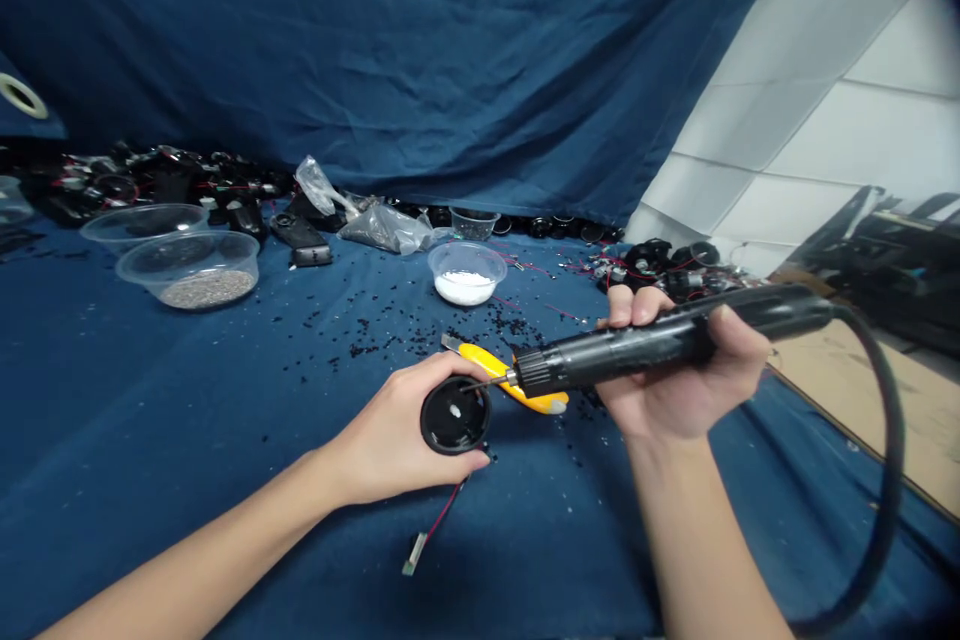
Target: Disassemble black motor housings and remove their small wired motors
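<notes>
One black cup [450, 432] is sitting in the left hand [397, 435], which is gripping its sides above the table [225, 400]. The right hand [675, 395] is grasping a corded tool [630, 350], its bit [491, 382] pointing into the cup. Behind, a yellow knife [484, 360] is lying; below, a red wire [446, 508] is trailing to a board [415, 555].

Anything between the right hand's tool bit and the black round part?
Nothing visible. The bit of the black corded tool in the right hand overlaps the black round part in the left hand; contact unclear. The yellow knife lies behind the bit.
</notes>
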`<state>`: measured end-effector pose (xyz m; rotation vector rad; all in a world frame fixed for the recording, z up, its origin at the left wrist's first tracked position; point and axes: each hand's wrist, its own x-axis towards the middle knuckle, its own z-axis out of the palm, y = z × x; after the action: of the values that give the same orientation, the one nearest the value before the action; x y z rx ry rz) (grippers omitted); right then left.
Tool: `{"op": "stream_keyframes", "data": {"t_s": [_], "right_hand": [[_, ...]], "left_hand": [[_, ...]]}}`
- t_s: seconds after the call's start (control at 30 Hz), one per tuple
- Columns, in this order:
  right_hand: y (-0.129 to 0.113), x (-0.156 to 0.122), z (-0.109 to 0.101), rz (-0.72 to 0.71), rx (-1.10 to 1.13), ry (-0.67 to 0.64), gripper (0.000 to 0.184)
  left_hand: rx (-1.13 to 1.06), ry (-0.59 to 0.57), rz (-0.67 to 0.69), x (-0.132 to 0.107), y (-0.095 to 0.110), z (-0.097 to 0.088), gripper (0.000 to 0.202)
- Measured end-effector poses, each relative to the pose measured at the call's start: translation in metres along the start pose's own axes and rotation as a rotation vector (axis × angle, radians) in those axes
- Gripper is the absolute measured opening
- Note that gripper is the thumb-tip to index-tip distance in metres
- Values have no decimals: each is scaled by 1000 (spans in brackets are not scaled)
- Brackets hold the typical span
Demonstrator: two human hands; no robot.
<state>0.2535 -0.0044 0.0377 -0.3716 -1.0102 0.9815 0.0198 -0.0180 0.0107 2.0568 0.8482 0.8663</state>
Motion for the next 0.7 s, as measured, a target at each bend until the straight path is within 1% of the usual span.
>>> {"op": "stream_keyframes", "data": {"t_s": [0.13,0.23,0.47,0.57,0.7], "right_hand": [[0,-1,6,15,-63,-33,34],[1,-2,7,-21,-81,-44,33],[0,-2,9,-44,-121,-68,31],[0,-3,11,-26,-133,-70,29],[-1,-4,12,-7,-156,-87,28]], "left_hand": [[66,8,62,1,-4,0,53],[98,24,86,1,-5,1,51],[96,32,-6,-1,-1,-1,41],[49,31,-43,0,1,-2,41],[12,45,-51,1,2,-2,42]]}}
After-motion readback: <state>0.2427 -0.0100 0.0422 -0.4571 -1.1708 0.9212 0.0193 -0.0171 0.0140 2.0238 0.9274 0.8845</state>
